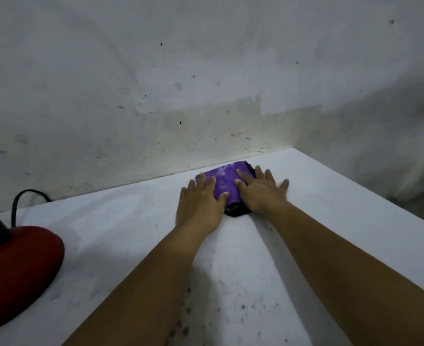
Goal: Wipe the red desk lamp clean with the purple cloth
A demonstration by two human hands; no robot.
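Red desk lamp (pixel 18 278): base at near left of the white desk (pixel 330 221), stem and head cut off by the frame edge. Purple cloth (pixel 222 182): folded, far centre by the wall, well apart from the lamp. Left hand (pixel 201 203) and right hand (pixel 259 192): fingers spread flat, pressing the cloth, gripping nothing. Lamp lies left and nearer; left hand closer. Black cord (pixel 18 203) behind base, partly hidden.

Bare table (pixel 121 221) between red lamp base (pixel 18 265) and cloth (pixel 222 182); wall (pixel 156 96) close behind.
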